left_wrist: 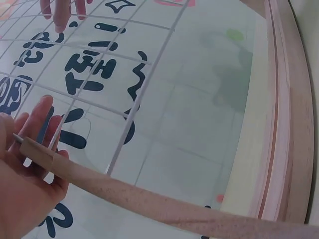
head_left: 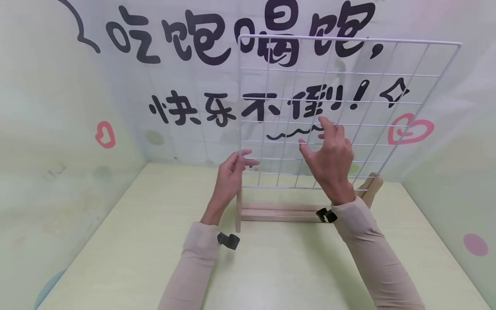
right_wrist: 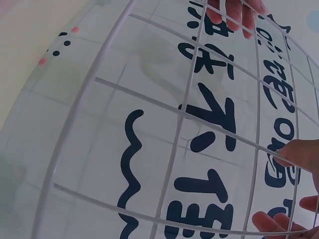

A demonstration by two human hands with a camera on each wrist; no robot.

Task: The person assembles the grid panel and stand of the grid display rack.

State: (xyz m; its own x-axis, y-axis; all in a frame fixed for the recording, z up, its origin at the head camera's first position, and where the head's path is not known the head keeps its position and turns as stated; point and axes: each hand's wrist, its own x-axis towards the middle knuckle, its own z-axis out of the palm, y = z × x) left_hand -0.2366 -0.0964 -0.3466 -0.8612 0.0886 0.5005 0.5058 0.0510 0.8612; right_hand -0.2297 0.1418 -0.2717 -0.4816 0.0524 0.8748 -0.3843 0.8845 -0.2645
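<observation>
Above the counter (head_left: 271,267), the wire grid (head_left: 364,125) is standing over the wooden stand (head_left: 279,214), the left hand (head_left: 231,173) holding the grid's edge (probably steadying it) while the right hand (head_left: 330,161), fingers parted, is gripping nothing.

From afar, I look forward and down through the head view, farthest back, onto the wire grid (head_left: 344,101), while my left and right wrist views sit close in, rolled opposite ways, both sharing that grid and the lettered wall (head_left: 201,144) behind.
</observation>
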